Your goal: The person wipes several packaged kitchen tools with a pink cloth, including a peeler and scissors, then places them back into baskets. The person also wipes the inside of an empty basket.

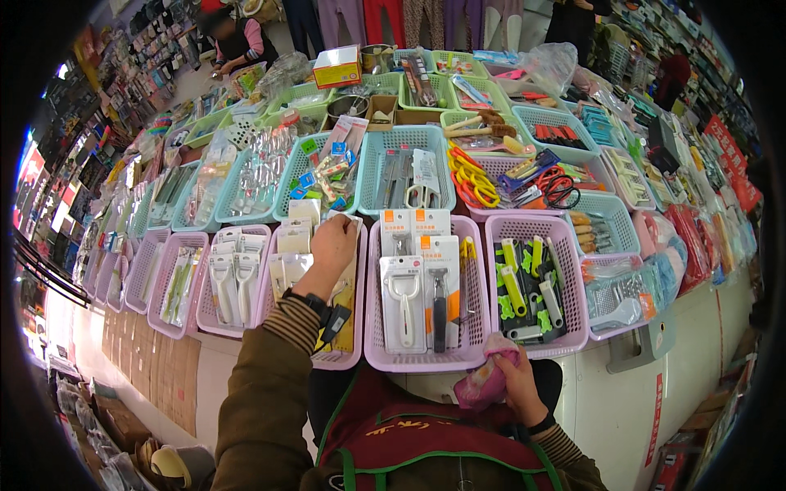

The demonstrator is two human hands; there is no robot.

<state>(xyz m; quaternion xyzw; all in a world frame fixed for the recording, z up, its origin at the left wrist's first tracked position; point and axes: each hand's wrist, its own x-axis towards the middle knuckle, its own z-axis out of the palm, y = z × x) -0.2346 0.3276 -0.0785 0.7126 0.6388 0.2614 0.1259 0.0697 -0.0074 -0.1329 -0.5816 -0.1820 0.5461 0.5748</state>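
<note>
My left hand (334,247) is over the back of a lilac plastic basket (363,276), with its fingertips pinching the top edge of a white carded package (336,215). Other carded packages (295,236) stand in that basket to the left of my hand; my wrist hides part of what lies below. My right hand (521,383) holds a bunched pink cloth (482,385) low in front of me, near the front edges of two baskets. Directly ahead, a lilac basket (376,362) contains a white peeler on a card (403,307) and a black-handled peeler (439,310).
To the right, a lilac basket (580,294) holds green-and-black handled tools (513,288). Behind are blue baskets (451,196) of utensils and scissors (546,184). A person (242,43) sits at the far left. A grey stool (645,347) stands on the floor at right.
</note>
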